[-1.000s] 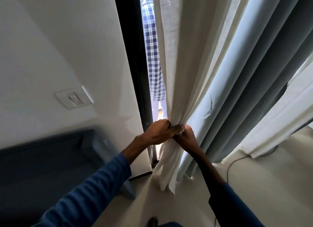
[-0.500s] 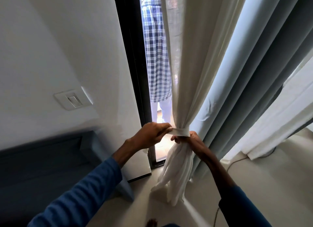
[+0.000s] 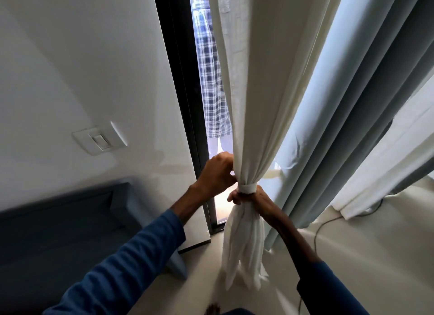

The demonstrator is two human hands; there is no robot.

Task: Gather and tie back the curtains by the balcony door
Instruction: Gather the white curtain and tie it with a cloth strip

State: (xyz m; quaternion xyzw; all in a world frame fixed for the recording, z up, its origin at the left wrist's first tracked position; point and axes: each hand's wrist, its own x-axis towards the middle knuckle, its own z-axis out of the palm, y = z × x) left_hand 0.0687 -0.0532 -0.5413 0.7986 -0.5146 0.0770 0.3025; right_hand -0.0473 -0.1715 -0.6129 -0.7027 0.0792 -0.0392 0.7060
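Observation:
A cream sheer curtain hangs in front of the balcony door, bunched into a narrow bundle. A white tie band wraps the bundle at hand height, and the loose tail hangs below it to the floor. My left hand is closed on the band's end at the bundle's left side. My right hand grips the bundle just under the band. A grey-blue thick curtain hangs to the right, loose.
The dark door frame stands left of the curtain, with a checked cloth visible outside. A wall switch sits on the white wall. A dark blue sofa fills the lower left. A cable runs across the floor at right.
The band now circles the bundle fully and sits tight. My left hand has drawn its end leftward and up. My right hand has slid just below the band.

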